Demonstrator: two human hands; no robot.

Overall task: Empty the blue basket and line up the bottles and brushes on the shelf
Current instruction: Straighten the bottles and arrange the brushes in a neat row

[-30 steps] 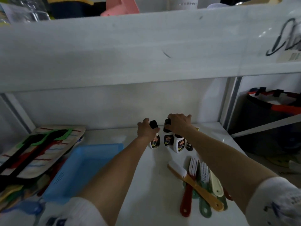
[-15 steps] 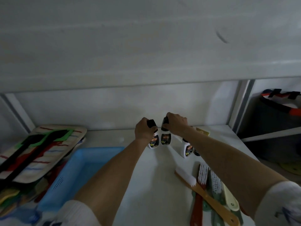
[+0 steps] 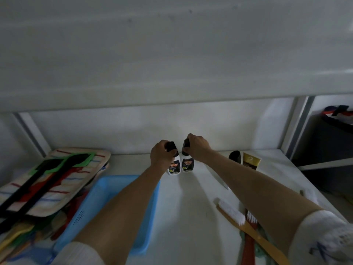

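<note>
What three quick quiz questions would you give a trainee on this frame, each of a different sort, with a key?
1. True or false: each hand grips the black cap of its own small bottle.
2. Multiple choice: the blue basket lies (A) under the left forearm, (B) behind the bottles, (C) on the upper shelf.
3. Fill in: the wooden-handled brush has ____ bristles.

Key
1. True: the left hand holds the left bottle, the right hand the right bottle, side by side near the back wall.
2. A.
3. White.
</note>
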